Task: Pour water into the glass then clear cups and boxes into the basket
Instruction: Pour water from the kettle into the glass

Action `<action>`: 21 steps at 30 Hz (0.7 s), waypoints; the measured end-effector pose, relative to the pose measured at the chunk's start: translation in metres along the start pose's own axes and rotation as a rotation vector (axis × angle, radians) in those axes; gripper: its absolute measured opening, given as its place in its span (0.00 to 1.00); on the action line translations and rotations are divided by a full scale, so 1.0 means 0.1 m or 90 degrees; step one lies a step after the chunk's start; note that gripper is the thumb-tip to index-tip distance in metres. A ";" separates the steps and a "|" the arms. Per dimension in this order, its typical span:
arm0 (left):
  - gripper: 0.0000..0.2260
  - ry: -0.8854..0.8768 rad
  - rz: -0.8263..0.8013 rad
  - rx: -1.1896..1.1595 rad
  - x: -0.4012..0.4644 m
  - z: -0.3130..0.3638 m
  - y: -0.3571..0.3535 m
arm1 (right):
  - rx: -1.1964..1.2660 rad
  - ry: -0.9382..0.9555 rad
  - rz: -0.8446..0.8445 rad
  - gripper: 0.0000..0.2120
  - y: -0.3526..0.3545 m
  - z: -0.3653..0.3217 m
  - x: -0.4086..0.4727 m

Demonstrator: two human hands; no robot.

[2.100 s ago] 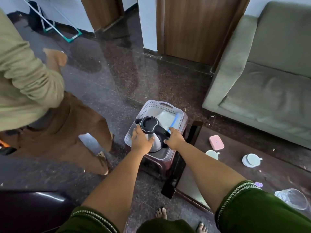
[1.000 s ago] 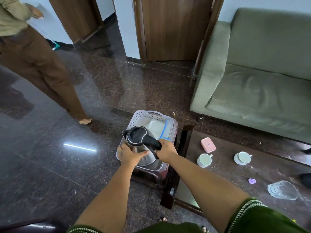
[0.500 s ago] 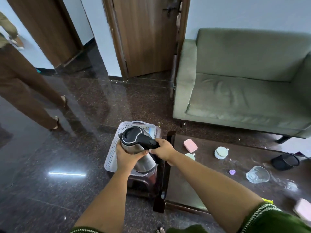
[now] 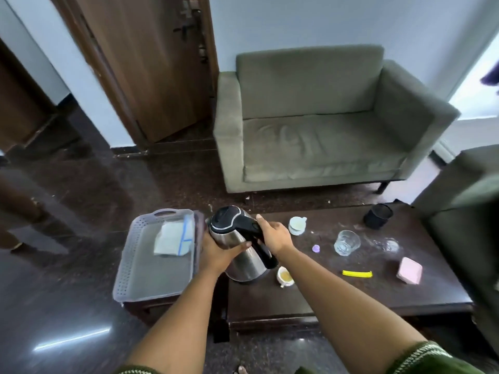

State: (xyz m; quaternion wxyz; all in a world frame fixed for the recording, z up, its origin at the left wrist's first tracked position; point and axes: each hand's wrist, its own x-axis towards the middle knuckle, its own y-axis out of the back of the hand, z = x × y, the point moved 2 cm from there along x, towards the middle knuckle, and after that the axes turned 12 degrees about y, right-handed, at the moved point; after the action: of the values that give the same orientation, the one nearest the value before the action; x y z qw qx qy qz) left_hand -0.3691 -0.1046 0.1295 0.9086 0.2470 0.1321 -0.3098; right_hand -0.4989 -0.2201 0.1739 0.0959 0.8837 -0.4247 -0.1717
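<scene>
Lifted off the basket (image 4: pixel 151 265), the kettle (image 4: pixel 237 247) now hangs over the table (image 4: pixel 351 298) edge, right hand (image 4: pixel 275 236) gripping its handle, left hand (image 4: pixel 218 252) cupping its body; the glass (image 4: pixel 346 242) stands well right.

green sofa (image 4: pixel 318 130) behind the dark table (image 4: pixel 351 295), wooden door (image 4: pixel 151 63) left, yellow clip (image 4: pixel 357 273)
</scene>
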 end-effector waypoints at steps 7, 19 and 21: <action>0.41 0.023 -0.094 0.079 -0.55 0.25 -1.14 | -0.060 -0.031 0.139 0.28 1.14 0.52 -0.39; 0.49 -0.003 -0.282 0.224 -0.90 0.15 -3.04 | -0.087 -0.120 0.295 0.30 2.55 1.50 -0.71; 0.44 -0.010 -0.317 0.226 -0.82 0.05 -3.35 | -0.084 -0.143 0.306 0.27 2.69 1.65 -0.64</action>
State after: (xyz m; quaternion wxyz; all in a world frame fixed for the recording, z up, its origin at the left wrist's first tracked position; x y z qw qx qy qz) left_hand -0.6420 -0.2964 0.0434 0.7485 0.3597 0.1248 -0.5430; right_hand -0.7929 -0.3414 0.1203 0.1439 0.7247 -0.6182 -0.2681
